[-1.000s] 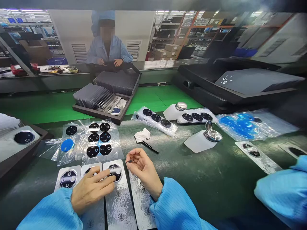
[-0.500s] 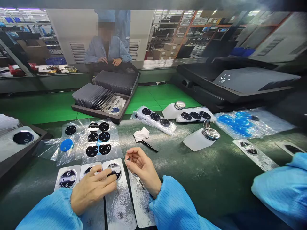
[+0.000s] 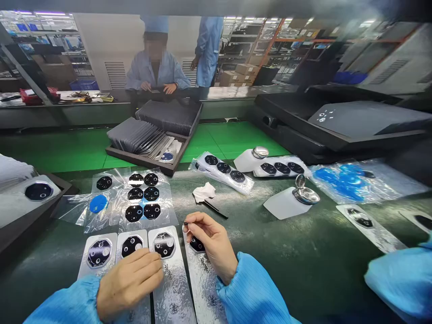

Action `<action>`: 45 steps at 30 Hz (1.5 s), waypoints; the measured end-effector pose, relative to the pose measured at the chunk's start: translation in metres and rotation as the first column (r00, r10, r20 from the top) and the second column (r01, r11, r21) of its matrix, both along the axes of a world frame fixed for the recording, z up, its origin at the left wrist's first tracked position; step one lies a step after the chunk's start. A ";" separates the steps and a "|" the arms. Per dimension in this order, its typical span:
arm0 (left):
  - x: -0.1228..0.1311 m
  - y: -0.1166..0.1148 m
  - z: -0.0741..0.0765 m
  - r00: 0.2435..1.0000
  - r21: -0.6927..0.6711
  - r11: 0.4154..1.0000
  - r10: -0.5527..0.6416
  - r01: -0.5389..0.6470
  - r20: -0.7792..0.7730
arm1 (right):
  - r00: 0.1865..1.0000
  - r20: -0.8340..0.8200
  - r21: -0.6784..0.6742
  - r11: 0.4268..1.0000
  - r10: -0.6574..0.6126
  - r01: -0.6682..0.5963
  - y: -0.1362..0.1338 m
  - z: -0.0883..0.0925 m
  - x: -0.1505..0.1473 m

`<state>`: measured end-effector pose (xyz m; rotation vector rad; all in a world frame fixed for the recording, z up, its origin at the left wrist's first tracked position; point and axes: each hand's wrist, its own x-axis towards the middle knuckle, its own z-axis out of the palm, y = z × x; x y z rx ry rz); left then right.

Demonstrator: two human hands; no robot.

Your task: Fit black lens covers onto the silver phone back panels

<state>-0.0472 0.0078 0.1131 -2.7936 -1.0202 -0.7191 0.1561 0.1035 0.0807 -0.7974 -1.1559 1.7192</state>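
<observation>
Several silvery panels lie side by side on the dark green bench, each with a black octagonal window near its top. Over the panels at left, my left hand (image 3: 131,281) has its fingers curled together. Its fingertips are beside the third panel (image 3: 172,288) and whatever they hold, if anything, is hidden. My right hand (image 3: 211,240) is pinched above the top of the rightmost panel (image 3: 204,288). A tiny dark bit shows at its fingertips, too small to name. That hand partly covers the panel's black window (image 3: 196,244).
Clear bags (image 3: 145,198) of black octagonal pieces lie behind the panels. Beyond are a white wipe (image 3: 204,192), a black stick (image 3: 216,209) and two white pump bottles (image 3: 286,203). A dark tray (image 3: 168,168) holds stacked panels. Another person's blue sleeve (image 3: 401,279) is at right.
My left hand has drawn back and down from the third panel's window, its fingers more curled. My right hand stays pinched over the rightmost panel. The view has shifted slightly.
</observation>
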 end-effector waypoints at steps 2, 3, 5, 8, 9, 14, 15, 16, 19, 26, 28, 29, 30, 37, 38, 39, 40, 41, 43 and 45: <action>0.002 0.000 -0.003 1.000 0.030 0.999 -0.011 0.012 -0.025 | 1.000 0.026 -0.005 1.000 -0.007 0.008 0.000 0.000 0.001; 0.003 0.000 -0.005 0.999 0.034 0.999 -0.015 0.016 -0.035 | 0.999 0.043 0.007 1.000 -0.020 0.019 0.000 0.000 0.001; 0.004 0.001 -0.008 0.998 0.038 0.999 -0.012 0.014 -0.058 | 0.996 0.074 0.040 0.998 -0.048 0.045 0.000 0.002 0.002; 0.004 0.001 -0.010 0.997 0.039 0.999 0.004 -0.001 -0.072 | 0.993 0.097 0.048 0.997 -0.065 0.061 -0.001 0.004 0.002; 0.004 0.001 -0.010 0.998 0.037 0.999 0.008 -0.005 -0.070 | 0.993 0.097 0.040 0.997 -0.064 0.061 -0.001 0.004 0.002; 0.005 0.002 -0.007 0.998 0.037 0.999 0.015 -0.013 -0.063 | 0.988 0.150 0.087 0.996 -0.039 0.026 -0.003 0.000 0.001; 0.006 0.003 -0.007 0.998 0.042 0.999 0.019 -0.016 -0.063 | 0.986 0.162 0.102 0.995 -0.033 0.016 -0.003 0.000 0.001; 0.006 0.003 -0.006 0.998 0.046 0.999 0.020 -0.017 -0.066 | 0.985 0.171 0.111 0.994 -0.025 0.006 -0.003 -0.001 0.001; 0.007 0.004 -0.007 0.997 0.053 0.998 0.019 -0.015 -0.070 | 0.976 0.217 0.152 0.988 -0.019 -0.015 -0.004 0.000 0.001; 0.004 -0.002 -0.016 0.991 0.110 0.994 0.021 -0.007 -0.129 | 0.864 0.477 0.630 0.747 -0.158 -0.211 -0.013 0.006 -0.003; 0.003 -0.003 -0.018 0.990 0.120 0.993 0.022 -0.006 -0.138 | 0.832 0.516 0.688 0.679 -0.207 -0.258 -0.016 0.006 -0.005; 0.003 -0.003 -0.018 0.990 0.120 0.993 0.023 -0.007 -0.137 | 0.816 0.531 0.702 0.657 -0.227 -0.275 -0.018 0.005 -0.006; 0.003 -0.003 -0.019 0.991 0.117 0.993 0.026 -0.010 -0.135 | 0.804 0.544 0.711 0.642 -0.241 -0.289 -0.019 0.004 -0.007; 0.005 -0.002 -0.019 0.993 0.103 0.995 0.030 -0.018 -0.118 | 0.785 0.574 0.719 0.602 -0.233 -0.347 -0.022 0.000 -0.009; 0.005 -0.002 -0.019 0.993 0.101 0.995 0.029 -0.017 -0.116 | 0.785 0.574 0.722 0.596 -0.233 -0.352 -0.023 0.000 -0.010; 0.005 -0.002 -0.019 0.993 0.097 0.995 0.027 -0.016 -0.114 | 0.784 0.574 0.727 0.587 -0.235 -0.356 -0.024 0.000 -0.010; 0.005 -0.002 -0.019 0.993 0.092 0.996 0.028 -0.017 -0.112 | 0.783 0.574 0.733 0.577 -0.239 -0.361 -0.024 0.000 -0.010; 0.006 -0.002 -0.018 0.993 0.085 0.996 0.028 -0.018 -0.112 | 0.780 0.574 0.740 0.565 -0.248 -0.365 -0.025 0.000 -0.011; 0.006 -0.002 -0.017 0.993 0.071 0.997 0.033 -0.026 -0.109 | 0.770 0.572 0.762 0.532 -0.282 -0.371 -0.027 -0.001 -0.012; 0.007 -0.003 -0.017 0.994 0.062 0.998 0.039 -0.033 -0.102 | 0.750 0.571 0.787 0.482 -0.333 -0.385 -0.029 -0.003 -0.013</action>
